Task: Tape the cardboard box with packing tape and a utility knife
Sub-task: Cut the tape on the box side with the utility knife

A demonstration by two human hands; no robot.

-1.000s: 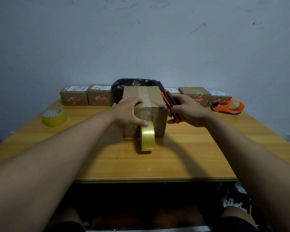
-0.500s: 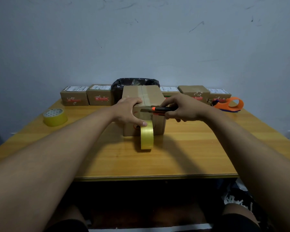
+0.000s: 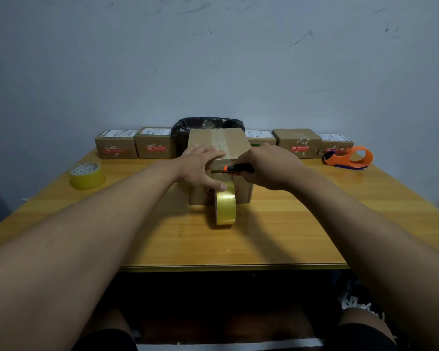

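While the left hand (image 3: pixel 200 168) lies spread on the cardboard box (image 3: pixel 219 158), thumb touching the tape roll (image 3: pixel 225 207) standing on the desk (image 3: pixel 276 224) below, the right hand (image 3: pixel 269 167) grips the utility knife (image 3: pixel 235 169), blade leftward. Cutting step: next, sever the strip cleanly.

Brown cardboard box (image 3: pixel 232 144) sits mid-table, flaps closed, a strip of clear tape running along its top seam and down the near face. The packing tape roll (image 3: pixel 225 206) stands on edge just in front, touching the box. An orange-and-black utility knife (image 3: pixel 235 169) lies level across the near face, blade pointing left at the tape.
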